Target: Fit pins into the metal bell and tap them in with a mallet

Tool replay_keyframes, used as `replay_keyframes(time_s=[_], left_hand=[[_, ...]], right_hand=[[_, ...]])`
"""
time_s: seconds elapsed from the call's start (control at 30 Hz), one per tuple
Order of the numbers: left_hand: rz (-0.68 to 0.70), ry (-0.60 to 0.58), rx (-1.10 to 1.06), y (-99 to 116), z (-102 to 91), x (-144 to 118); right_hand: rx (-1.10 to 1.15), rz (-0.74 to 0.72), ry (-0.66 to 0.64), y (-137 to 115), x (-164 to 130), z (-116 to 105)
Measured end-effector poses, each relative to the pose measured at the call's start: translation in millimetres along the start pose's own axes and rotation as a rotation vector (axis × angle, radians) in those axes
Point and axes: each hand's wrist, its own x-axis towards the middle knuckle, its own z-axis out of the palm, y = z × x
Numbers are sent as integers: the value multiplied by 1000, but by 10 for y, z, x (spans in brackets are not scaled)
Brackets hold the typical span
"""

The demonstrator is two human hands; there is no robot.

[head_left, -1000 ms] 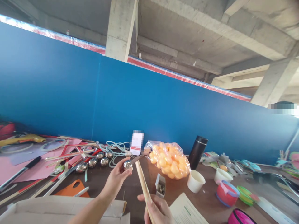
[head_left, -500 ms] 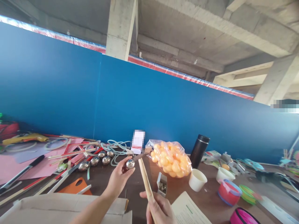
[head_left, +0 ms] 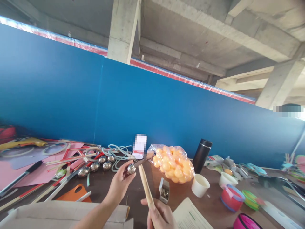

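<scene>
Left hand: the left hand (head_left: 120, 184) is raised over the table (head_left: 209, 203), its fingertips pinched on a steel ball (head_left: 131, 169).
Right hand: the right hand (head_left: 160, 216) is closed round the lower end of a wooden stick (head_left: 145, 186), at the bottom edge of the view.
Key relation: the ball is seen at about 10 o'clock from the right hand, just beside the stick's upper end. Whether ball and stick tip touch cannot be told.
Long axis: the stick is observed running from 5 o'clock at the right hand up to 11 o'clock at its free tip.
Nearer hand: the ball is already in the left hand; the right hand lies lower and apart from it.
Ball appearance: small, round, polished and mirror-bright; a thin dark stem is seen projecting at its 2 o'clock side.
Stick appearance: pale, flat, straight-edged timber.
Surroundings: a row of similar steel balls (head_left: 95, 166) is noted at 9 o'clock of the held ball; a bag of orange balls (head_left: 172, 163) at 3 o'clock; a small open box (head_left: 164, 190) near the stick.
</scene>
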Motion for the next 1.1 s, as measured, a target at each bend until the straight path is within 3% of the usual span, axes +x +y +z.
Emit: replay_keyframes(time_s=[0.17,0.43,1.1], left_hand=[[50,-59,48,-59,-20,11],[60,-7,17,-36,31,-8],[74,-7,100,-53,16,-25]], right_hand=[[119,-46,74,-132,-42,-34],[2,42,-41,-42,0,-43],[48,67,7,-160,-59,-29]])
